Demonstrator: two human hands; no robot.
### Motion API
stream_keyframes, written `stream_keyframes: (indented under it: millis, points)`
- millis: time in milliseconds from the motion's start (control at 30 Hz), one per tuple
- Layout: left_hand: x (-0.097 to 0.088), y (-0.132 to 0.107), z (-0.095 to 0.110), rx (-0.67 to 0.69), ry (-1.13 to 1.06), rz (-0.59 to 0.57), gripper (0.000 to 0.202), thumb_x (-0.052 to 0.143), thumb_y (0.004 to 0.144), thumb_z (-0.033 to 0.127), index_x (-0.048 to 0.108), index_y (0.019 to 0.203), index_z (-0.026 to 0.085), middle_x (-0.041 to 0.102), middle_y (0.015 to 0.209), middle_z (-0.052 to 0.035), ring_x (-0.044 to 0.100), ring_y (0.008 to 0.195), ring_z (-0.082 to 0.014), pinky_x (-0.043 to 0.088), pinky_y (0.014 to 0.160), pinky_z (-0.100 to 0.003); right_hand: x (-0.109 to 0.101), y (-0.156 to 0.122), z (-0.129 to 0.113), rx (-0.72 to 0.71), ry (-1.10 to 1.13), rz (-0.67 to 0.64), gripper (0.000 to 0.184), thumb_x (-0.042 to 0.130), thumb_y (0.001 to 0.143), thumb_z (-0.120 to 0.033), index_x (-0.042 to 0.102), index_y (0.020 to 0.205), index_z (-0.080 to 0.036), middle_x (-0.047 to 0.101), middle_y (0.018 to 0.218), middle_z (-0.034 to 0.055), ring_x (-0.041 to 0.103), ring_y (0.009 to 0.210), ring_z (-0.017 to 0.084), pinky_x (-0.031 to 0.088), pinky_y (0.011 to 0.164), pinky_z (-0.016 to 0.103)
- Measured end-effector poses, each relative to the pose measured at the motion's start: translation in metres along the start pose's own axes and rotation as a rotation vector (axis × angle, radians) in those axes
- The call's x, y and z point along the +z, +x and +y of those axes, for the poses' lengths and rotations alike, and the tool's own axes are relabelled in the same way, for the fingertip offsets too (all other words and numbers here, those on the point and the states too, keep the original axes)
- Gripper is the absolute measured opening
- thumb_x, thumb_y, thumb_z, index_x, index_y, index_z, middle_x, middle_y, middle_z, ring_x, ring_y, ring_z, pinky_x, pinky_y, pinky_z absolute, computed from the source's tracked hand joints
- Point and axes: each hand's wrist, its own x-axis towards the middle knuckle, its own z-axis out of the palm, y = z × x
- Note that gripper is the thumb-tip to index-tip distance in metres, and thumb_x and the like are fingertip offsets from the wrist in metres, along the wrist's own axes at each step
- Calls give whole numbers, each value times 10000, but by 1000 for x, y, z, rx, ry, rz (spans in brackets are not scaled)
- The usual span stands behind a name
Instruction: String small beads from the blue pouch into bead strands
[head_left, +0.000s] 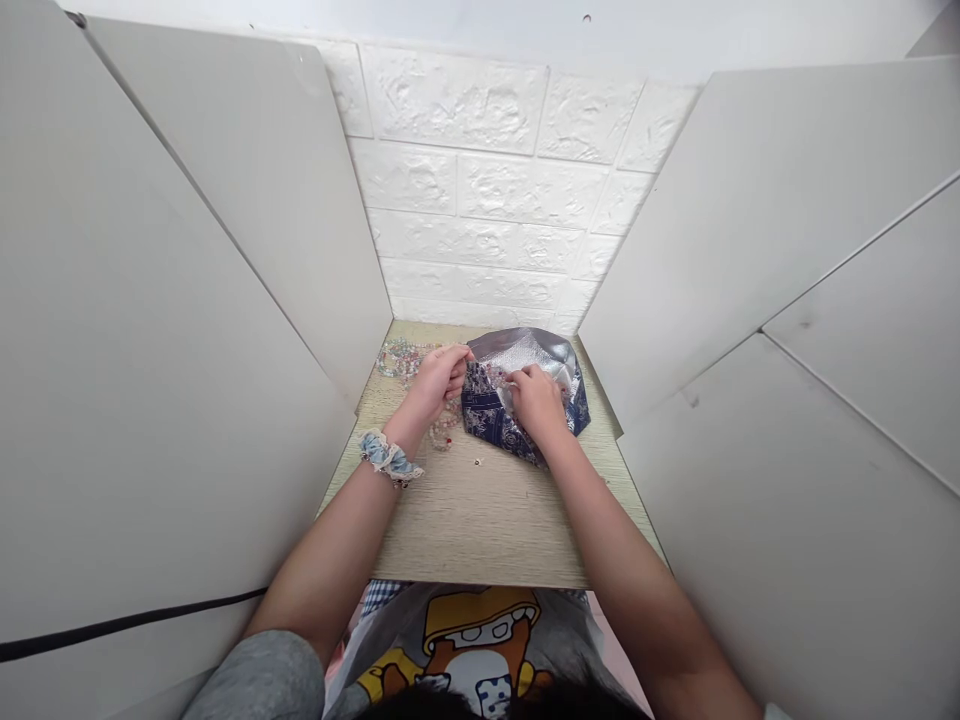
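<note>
The navy floral cloth pouch (484,415) looks soft and matt, its crinkled silver foil lining (517,352) glossy. The pale wood-grain laminate desk (480,525) is smooth and matt, the white brick-pattern wall panel (457,190) rough and embossed.

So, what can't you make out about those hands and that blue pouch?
Head view:
Inside the blue pouch: the right hand covers it.
Anything the left hand pinches: fingers hide it.
The beads: too small to tell material.
The shirt print: cut off by the bottom edge.
</note>
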Motion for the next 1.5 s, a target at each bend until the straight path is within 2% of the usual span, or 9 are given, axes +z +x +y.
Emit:
stream_keyframes:
  millis: [233,533,933,1033,1167,1333,1400,1500]
  points:
    - [-2,2,-3,8,-2,-18,158,485,698,312,456,650,164,208,434,91,167,323,-17,107,313,-160,8,1,-1,-45,-30,-7,277,343,834,-232,585,969,-227,519,944,77,449,883,184,314,769,309]
    - [-1,2,-5,10,37,-26,166,469,716,321,459,660,165,201,451,87,162,337,-21,117,317,-163,5,1,1,35,-26,-11,297,349,827,-229,593,996,-218,524,940,89,455,905,195,310,785,299]
    - [7,-3,-3,-7,327,-62,204,439,733,352,483,678,160,228,416,90,172,326,-28,144,328,-176,7,2,1,23,48,45,221,392,792,-203,608,829,-177,548,889,88,473,842,196,325,740,307]
    - [8,-4,-2,5,375,-80,235,446,732,382,495,687,157,230,406,91,184,329,-31,142,342,-181,1,2,-1,15,265,120,185,395,786,-205,575,814,-173,551,887,77,475,842,181,341,750,304]
    - [11,-8,1,24,488,-119,286,461,724,416,545,718,142,262,386,86,208,342,-35,152,369,-188,-9,-1,-9,38,753,185,163,416,782,-291,532,760,-179,555,775,27,489,754,144,381,705,286]
    - [15,-12,1,89,571,-157,338,485,707,434,603,700,117,329,405,64,260,394,-39,210,415,-192,-20,-8,-15,175,1433,1,174,543,684,-344,523,768,-192,559,754,-6,525,678,104,432,638,257]
    - [15,-11,0,106,575,-170,353,486,705,443,613,695,113,357,424,57,260,411,-39,219,427,-191,-22,-9,-15,216,1589,-50,186,591,643,-331,536,754,-193,569,742,-15,536,667,88,437,645,242]
    - [14,-9,-2,108,579,-183,354,487,705,439,626,717,113,370,432,55,261,422,-42,228,436,-191,-23,-10,-15,242,1669,-106,184,629,610,-315,560,726,-190,575,669,-25,532,619,70,436,633,221]
